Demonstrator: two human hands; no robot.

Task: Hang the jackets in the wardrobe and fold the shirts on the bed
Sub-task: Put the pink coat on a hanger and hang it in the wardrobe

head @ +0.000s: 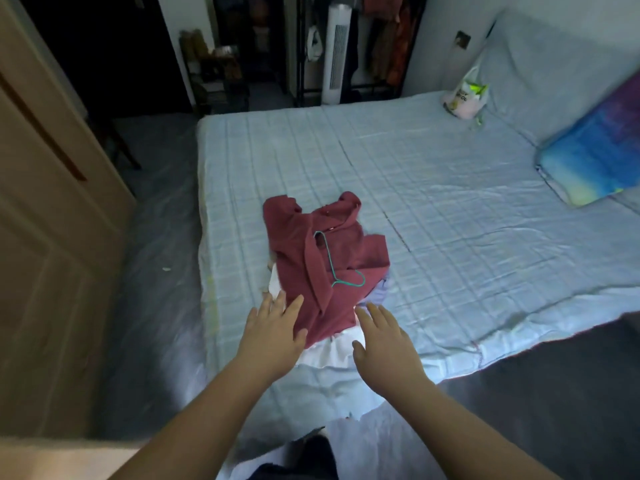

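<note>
A maroon garment (311, 247) lies crumpled near the front left corner of the bed (467, 202), on top of white cloth (329, 351) and a bit of lilac cloth (381, 289). A thin green wire hanger (337, 268) lies across the maroon garment. My left hand (273, 327) is spread flat, fingers straight, at the garment's near left edge. My right hand (384, 337) hovers flat at the near right edge, over the white cloth. Neither hand holds anything.
A wooden door or wardrobe panel (52, 202) stands at the left. An open clothes rack (388, 39) with hanging garments and a white tower fan (337, 50) stand beyond the bed. A plastic bag (465, 95) and a blue pillow (595, 157) lie on the bed's right.
</note>
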